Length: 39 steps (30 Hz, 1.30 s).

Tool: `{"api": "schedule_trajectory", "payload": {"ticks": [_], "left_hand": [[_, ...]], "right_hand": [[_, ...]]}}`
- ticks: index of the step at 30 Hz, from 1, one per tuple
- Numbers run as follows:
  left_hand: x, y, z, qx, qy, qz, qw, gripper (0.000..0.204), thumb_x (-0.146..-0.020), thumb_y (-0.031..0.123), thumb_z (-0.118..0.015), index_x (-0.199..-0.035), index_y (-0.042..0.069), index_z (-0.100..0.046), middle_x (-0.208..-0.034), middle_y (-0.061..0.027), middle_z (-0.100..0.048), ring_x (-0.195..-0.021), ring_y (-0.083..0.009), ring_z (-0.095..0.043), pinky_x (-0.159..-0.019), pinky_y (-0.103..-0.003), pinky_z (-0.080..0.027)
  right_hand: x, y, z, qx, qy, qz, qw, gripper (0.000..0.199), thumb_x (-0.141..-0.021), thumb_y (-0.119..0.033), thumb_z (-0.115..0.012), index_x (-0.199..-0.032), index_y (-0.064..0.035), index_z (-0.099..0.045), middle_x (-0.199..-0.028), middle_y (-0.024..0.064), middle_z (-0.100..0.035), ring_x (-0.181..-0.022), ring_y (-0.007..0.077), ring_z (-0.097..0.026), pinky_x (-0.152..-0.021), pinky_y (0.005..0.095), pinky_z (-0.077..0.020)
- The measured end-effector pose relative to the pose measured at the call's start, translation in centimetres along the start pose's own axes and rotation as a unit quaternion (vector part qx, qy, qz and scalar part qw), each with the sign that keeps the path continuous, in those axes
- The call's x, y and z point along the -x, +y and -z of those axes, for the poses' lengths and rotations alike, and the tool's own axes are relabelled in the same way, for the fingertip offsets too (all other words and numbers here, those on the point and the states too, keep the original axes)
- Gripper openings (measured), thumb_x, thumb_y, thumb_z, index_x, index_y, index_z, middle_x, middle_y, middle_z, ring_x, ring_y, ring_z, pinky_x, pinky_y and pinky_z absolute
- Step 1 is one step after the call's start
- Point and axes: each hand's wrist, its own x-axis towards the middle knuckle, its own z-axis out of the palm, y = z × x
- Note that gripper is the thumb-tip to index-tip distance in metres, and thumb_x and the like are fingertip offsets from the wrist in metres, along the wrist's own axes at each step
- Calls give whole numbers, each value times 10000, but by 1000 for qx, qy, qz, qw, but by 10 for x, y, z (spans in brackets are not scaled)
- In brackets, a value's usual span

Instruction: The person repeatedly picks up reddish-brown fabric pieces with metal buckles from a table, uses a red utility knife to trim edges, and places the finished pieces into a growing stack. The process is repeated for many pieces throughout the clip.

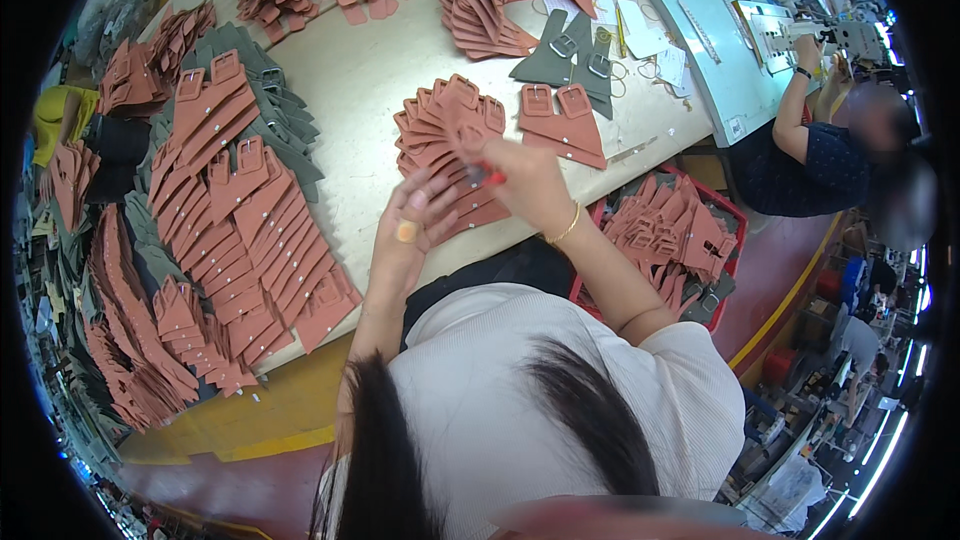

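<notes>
The top (500, 380) is white — ribbed, short-sleeved; the bracelet (568, 227) is golden.

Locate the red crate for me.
In the head view, the red crate is right of centre, beside the person's right forearm and next to the near edge of the table.

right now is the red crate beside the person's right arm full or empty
Not empty: coral buckled pieces heap up inside the red crate, with a green piece near its lower corner. Their depth is hidden.
</notes>
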Motion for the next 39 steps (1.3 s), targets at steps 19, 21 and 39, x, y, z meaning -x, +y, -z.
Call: {"api": "schedule_trajectory", "payload": {"ticks": [19, 21, 39], "left_hand": [[49, 42, 7, 16, 3, -102, 995, 421, -1006, 199, -431, -1376, 1, -397, -1243, -108, -557, -1095, -186, -594, -873, -344, -536], [50, 43, 7, 15, -3, -103, 995, 408, -1014, 223, -404, -1350, -8, -413, -1229, -119, -560, -1085, -195, -602, -874, -354, -543], [51, 44, 1, -93, 8, -118, 989, 428, -1029, 271, -413, -1358, -2, -418, -1180, -97, -565, -1022, -150, -605, -826, -307, -558]], "right_hand": [[-30, -77, -13, -50, 6, 85, 995, 309, -690, -110, -810, -947, -6, -674, -879, 97, -612, -785, 234, -628, -652, 313, -518], [-30, -80, -15, -39, 12, 94, 995, 301, -686, -100, -810, -941, -10, -679, -858, 89, -615, -774, 230, -628, -643, 311, -514], [-31, -84, -14, -34, 13, 94, 995, 323, -674, -80, -814, -968, -23, -690, -871, 88, -622, -797, 224, -639, -673, 308, -528]]}}
